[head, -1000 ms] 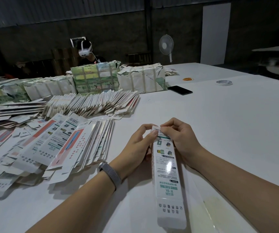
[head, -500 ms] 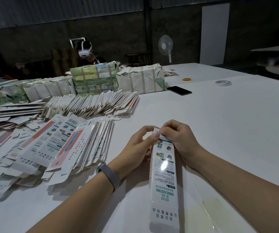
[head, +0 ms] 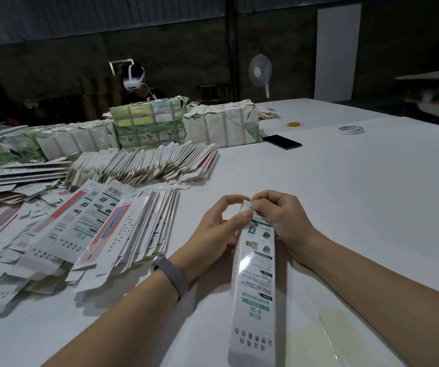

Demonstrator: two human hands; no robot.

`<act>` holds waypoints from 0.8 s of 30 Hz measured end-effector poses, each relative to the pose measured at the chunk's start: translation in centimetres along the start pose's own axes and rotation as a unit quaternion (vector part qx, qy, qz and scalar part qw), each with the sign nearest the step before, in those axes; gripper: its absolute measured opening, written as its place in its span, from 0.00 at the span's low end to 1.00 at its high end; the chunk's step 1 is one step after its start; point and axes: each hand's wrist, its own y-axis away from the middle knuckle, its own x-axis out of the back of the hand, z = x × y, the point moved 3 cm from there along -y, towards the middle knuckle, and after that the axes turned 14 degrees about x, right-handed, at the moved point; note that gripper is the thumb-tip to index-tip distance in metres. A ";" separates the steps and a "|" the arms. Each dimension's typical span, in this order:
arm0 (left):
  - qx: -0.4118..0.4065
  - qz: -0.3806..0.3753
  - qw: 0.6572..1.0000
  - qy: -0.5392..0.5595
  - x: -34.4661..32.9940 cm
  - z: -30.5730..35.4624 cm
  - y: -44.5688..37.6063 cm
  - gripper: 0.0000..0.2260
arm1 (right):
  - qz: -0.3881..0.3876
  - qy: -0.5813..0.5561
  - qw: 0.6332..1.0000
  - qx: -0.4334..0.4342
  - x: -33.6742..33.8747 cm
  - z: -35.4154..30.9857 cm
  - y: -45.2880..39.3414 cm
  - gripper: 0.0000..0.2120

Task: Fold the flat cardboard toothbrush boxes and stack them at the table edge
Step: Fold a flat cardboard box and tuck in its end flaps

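Note:
A long white toothbrush box with green print runs from my hands toward me, raised into a tube shape. My left hand holds its far end from the left, thumb against the side. My right hand pinches the small end flap with the barcode at the far end. A fanned pile of flat toothbrush boxes lies on the white table to my left. Further back, a long row of flat boxes leans in a stack.
Wrapped paper bundles stand along the back of the table. A black phone, a tape roll and rubber bands lie beyond. A person with a headset sits behind the bundles. A fan stands at the back.
The box has tipped slightly so its near end points more to the left. My fingers have shifted on the end flap at the far end.

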 end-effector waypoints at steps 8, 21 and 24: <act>0.009 0.012 1.000 -0.018 0.3 -0.1 -0.3 0.18 | 0.002 0.015 1.000 -0.002 -0.1 0.0 -0.2 0.14; 0.007 0.002 1.000 -0.027 0.5 -0.6 -0.5 0.12 | 0.008 0.035 0.999 0.002 0.1 -0.2 -0.1 0.19; 0.005 -0.005 1.000 -0.029 0.4 -0.5 -0.3 0.14 | 0.011 0.028 1.000 0.003 0.1 -0.3 -0.1 0.18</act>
